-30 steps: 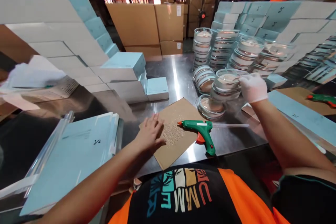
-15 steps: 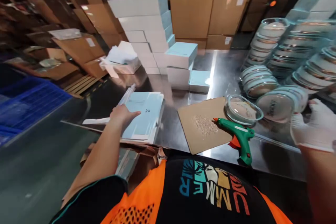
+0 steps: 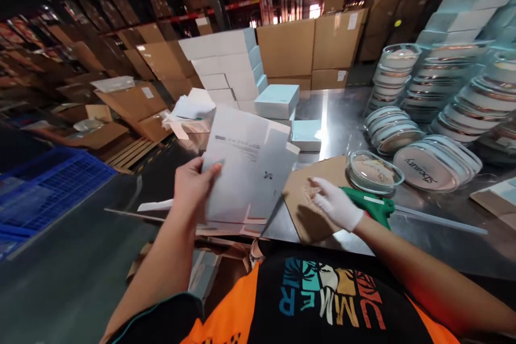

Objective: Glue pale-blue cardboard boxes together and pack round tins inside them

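Left of the cardboard sheet (image 3: pixel 318 199), the left hand (image 3: pixel 192 185) now pinches a flat carton blank (image 3: pixel 245 166), lifted off the bench (image 3: pixel 403 242). The gloved right hand (image 3: pixel 334 205), emptied and loosely spread, reaches toward it above the glue gun (image 3: pixel 373 207).

flat box blank (image 3: pixel 245 166) | pale, printed | tilted up | above table edge

A pale blue flat carton (image 3: pixel 245 166) with grey print is noted, a white glove (image 3: pixel 336 205), a green glue gun (image 3: pixel 373 205), brown cardboard (image 3: pixel 304 215).
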A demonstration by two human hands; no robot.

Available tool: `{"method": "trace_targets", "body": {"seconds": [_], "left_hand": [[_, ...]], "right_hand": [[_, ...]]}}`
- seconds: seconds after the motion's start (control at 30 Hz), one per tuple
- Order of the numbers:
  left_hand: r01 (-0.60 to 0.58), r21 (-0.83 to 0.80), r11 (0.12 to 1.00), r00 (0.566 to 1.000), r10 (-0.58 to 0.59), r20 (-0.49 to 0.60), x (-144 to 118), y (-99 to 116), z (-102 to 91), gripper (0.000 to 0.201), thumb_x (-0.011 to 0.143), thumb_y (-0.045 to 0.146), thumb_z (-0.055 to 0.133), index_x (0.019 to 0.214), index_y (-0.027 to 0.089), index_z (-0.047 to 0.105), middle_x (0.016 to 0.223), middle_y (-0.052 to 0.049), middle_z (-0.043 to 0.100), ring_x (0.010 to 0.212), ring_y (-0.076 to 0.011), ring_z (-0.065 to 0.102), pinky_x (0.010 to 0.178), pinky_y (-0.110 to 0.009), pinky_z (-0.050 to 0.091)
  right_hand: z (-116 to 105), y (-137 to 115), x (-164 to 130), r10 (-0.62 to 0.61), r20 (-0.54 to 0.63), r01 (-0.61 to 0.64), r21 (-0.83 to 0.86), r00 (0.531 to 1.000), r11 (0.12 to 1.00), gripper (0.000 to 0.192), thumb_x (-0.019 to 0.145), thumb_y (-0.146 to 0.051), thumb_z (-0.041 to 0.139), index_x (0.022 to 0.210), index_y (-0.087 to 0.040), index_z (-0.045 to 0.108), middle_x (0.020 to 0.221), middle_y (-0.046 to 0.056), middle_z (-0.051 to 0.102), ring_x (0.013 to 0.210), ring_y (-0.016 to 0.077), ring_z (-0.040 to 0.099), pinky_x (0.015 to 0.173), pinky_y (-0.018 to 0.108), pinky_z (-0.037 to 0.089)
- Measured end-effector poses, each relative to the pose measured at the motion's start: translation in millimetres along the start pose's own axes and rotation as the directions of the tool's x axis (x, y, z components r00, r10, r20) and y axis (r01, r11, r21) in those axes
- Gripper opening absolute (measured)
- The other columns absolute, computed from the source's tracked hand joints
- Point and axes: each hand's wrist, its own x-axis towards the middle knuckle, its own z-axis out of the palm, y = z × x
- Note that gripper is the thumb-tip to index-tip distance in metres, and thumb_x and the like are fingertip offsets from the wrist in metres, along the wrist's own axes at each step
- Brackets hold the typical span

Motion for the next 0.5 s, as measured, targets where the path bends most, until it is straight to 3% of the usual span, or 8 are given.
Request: {"method": "trace_targets", "body": {"seconds": [0.07,0.13,0.2,0.3,0.4,0.5], "left_hand": [[-0.077,0.004,0.997,0.996,0.077,-0.035,-11,13,5.6,0.044,0.074,0.054,0.076,0.097,0.016,0.079,0.084,-0.004,0.077,0.075,-0.0226,0.066,0.065,-0.030,0.050],[-0.066,0.040,0.997,0.991,0.070,-0.111,-8,10,0.9,0.038,0.075,0.051,0.076,0.094,0.018,0.077,0.083,-0.004,0.077,0.078,-0.0239,0.067,0.067,-0.030,0.050],[0.080,0.042,0.996,0.981,-0.071,-0.178,6,-5,-13.4,0.029,0.072,0.043,0.077,0.088,0.019,0.074,0.081,-0.004,0.075,0.079,-0.0256,0.067,0.069,-0.032,0.050],[0.304,0.020,0.952,0.929,-0.292,-0.229,29,-34,-40.8,0.019,0.064,0.029,0.078,0.073,0.020,0.065,0.069,-0.004,0.067,0.076,-0.0267,0.065,0.068,-0.034,0.049],[0.344,-0.052,0.938,0.913,-0.346,-0.215,36,-43,-55.6,0.020,0.067,0.032,0.077,0.076,0.019,0.064,0.065,-0.002,0.063,0.070,-0.0238,0.062,0.064,-0.033,0.049],[0.321,-0.185,0.929,0.934,-0.343,-0.100,22,-22,-46.9,0.043,0.067,0.052,0.081,0.091,0.017,0.072,0.067,-0.001,0.067,0.060,-0.0201,0.061,0.057,-0.031,0.048]], "right_hand": [[17,-10,12,0.073,0.069,-0.082,0.139,0.995,0.987,0.068,0.102,-0.058,0.057,0.154,-0.016,0.058,0.151,0.023,0.068,0.138,0.0353,0.069,0.111,0.054,0.060],[27,-14,17,0.129,0.110,-0.151,0.231,0.986,0.961,0.072,0.100,-0.057,0.060,0.159,-0.016,0.053,0.158,0.023,0.062,0.144,0.0360,0.065,0.115,0.056,0.057],[30,-10,15,0.163,0.133,-0.193,0.255,0.978,0.947,0.072,0.098,-0.053,0.063,0.158,-0.015,0.054,0.157,0.024,0.063,0.143,0.0364,0.065,0.117,0.058,0.055],[31,7,6,0.232,0.171,-0.270,0.255,0.958,0.928,0.067,0.097,-0.051,0.062,0.154,-0.015,0.058,0.150,0.024,0.068,0.136,0.0365,0.070,0.118,0.059,0.055],[33,18,6,0.300,0.207,-0.348,0.261,0.931,0.901,0.068,0.096,-0.058,0.061,0.151,-0.018,0.060,0.150,0.022,0.069,0.138,0.0356,0.069,0.122,0.059,0.051],[33,8,17,0.236,0.252,-0.306,0.295,0.939,0.905,0.084,0.093,-0.075,0.062,0.155,-0.019,0.057,0.158,0.023,0.062,0.146,0.0372,0.062,0.126,0.059,0.047]]}}
